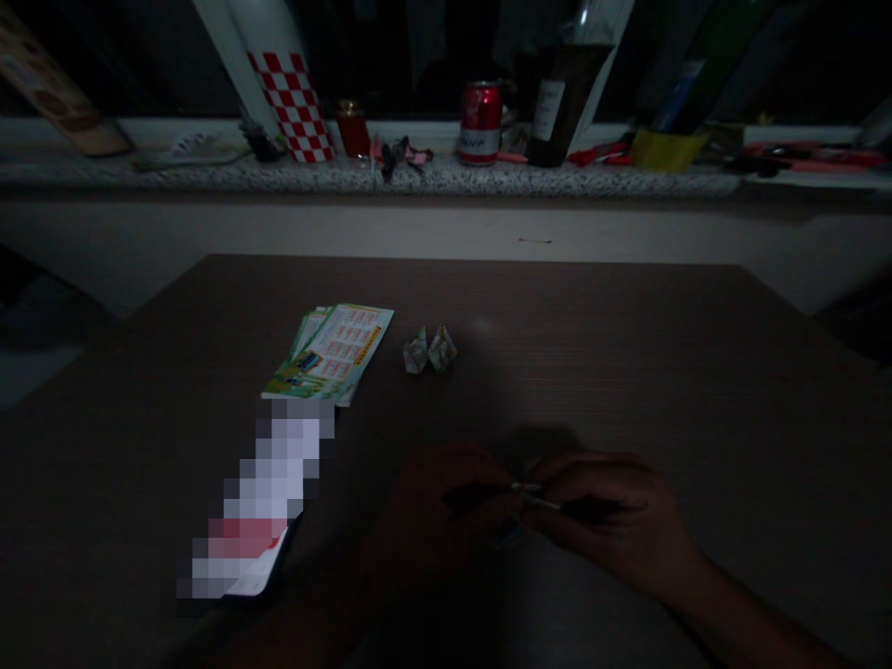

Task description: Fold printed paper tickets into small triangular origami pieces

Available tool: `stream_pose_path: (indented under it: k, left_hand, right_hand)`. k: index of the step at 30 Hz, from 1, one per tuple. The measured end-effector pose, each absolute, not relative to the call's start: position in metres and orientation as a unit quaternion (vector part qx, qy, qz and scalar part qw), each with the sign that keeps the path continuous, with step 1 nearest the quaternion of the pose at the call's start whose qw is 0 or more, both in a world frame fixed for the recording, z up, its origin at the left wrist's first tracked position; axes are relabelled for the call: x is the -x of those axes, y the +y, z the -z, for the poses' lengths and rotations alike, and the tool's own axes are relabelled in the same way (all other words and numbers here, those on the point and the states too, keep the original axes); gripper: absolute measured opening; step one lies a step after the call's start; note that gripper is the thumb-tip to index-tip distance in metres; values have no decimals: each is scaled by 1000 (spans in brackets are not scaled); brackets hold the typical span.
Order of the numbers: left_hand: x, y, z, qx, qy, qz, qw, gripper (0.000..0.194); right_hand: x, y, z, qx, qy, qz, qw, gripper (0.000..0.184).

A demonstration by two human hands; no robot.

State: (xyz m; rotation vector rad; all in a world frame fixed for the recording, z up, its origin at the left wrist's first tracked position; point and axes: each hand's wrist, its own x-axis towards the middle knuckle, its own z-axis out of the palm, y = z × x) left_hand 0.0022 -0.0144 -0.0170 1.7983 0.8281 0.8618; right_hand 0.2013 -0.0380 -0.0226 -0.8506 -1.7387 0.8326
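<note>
My left hand point(452, 492) and my right hand point(620, 511) meet low over the table, both with fingers pinched. Between their fingertips is a small folded piece of paper point(528, 487), mostly hidden by the fingers and dim light; its pale edges show. Beyond my hands, two small folded paper shapes point(429, 351) with printed patterns stand side by side on the table. To their left lies a fanned stack of printed calendar cards point(338, 353), green, white and orange.
A lit phone point(255, 581), its screen blurred out, lies left of my hands on the wooden table point(627, 362). Behind, a speckled stone sill point(432, 184) carries a red can point(480, 125), a red-and-white checkered bottle point(296, 107), a dark bottle point(554, 107) and assorted small items.
</note>
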Motion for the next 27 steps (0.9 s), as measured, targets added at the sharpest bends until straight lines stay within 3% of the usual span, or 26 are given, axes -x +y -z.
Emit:
stream_pose_path:
  k: [3,6,11,27]
  left_hand:
    - [-2,-14,15,-708,351,-370,488,6]
    - [-2,-15,13,-677,368,-394,500,6]
    - [-2,-16,13,-647,381,-409,519,8]
    - [-1,-16,12,-684,349,-413,490,6]
  right_hand:
    - [-202,-40,21,421,-699,-282,505,15]
    - [-203,-41,20,469,-665,-300,497,21]
    - [-201,-40,19,465,-639,-366,491,15]
    - [-200,-40,15,441,-652,-358,502,17]
